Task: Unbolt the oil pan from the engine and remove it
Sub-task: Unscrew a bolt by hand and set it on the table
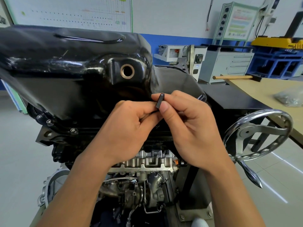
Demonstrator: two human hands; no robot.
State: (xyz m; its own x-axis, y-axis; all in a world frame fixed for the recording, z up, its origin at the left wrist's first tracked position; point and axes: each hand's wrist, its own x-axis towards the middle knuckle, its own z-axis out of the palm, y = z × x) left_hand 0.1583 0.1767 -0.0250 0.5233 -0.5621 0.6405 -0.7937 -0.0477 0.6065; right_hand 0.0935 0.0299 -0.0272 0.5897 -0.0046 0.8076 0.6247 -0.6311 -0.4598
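In front of me, on the engine stand, the oil pan [70, 63] sat on top of the upturned engine [144, 163], filling the upper left of my view. It was glossy black, with scuffs and pale scratches along its rounded shoulder and a long pressed groove across its top. An open drain hole [127, 71] with a brass-coloured ring faced me from a raised boss on its near side. Its flange lay flat against the black block, and several bolts [73, 130] showed in it at the lower left corner.

Just below the drain hole I held a small dark bit [160, 100] between both hands. My left hand [131, 128] was curled nearly closed, its thumb and fingers pinching the lower end of the bit. My right hand [193, 126] was also curled, its thumb and forefinger closed on the same piece from the other side. The bit stood tilted, its upper end free.

To my right the chrome handwheel [259, 135] of the stand was well clear of my hands. Beyond it, a wooden-handled hammer [236, 77] lay on the tabletop [255, 89].
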